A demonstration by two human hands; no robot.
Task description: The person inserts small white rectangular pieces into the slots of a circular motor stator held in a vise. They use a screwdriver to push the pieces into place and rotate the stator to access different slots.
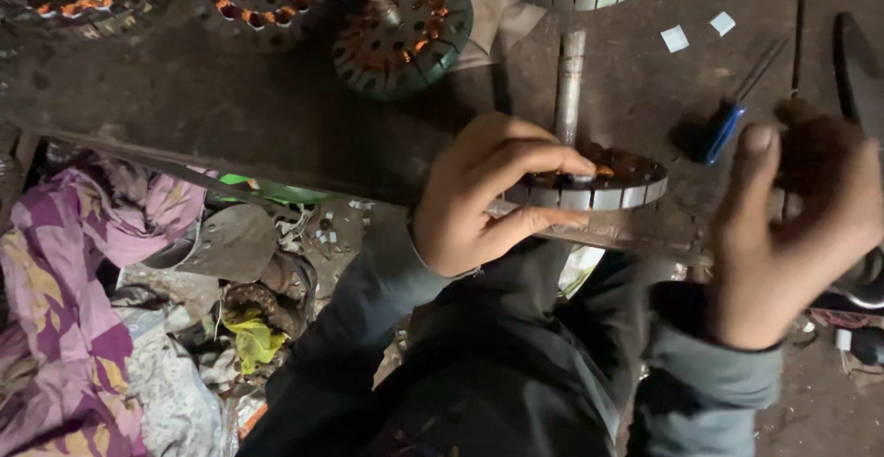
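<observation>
My left hand [483,195] grips the rim of a round fan stator [612,185] with copper windings, holding it at the front edge of the dark workbench [230,98]. A metal shaft [570,84] rises from its centre toward the back. My right hand [796,227] is raised to the right of the stator, fingers loosely curled and blurred; I cannot see anything in it. A blue-handled screwdriver [723,130] lies on the bench just beyond my right hand.
Several more wound stators lie at the back of the bench, one green-rimmed stator [405,29] with a shaft. Two small white paper pieces [675,38] lie at back right. A purple patterned cloth [64,300] and scrap litter the floor at left.
</observation>
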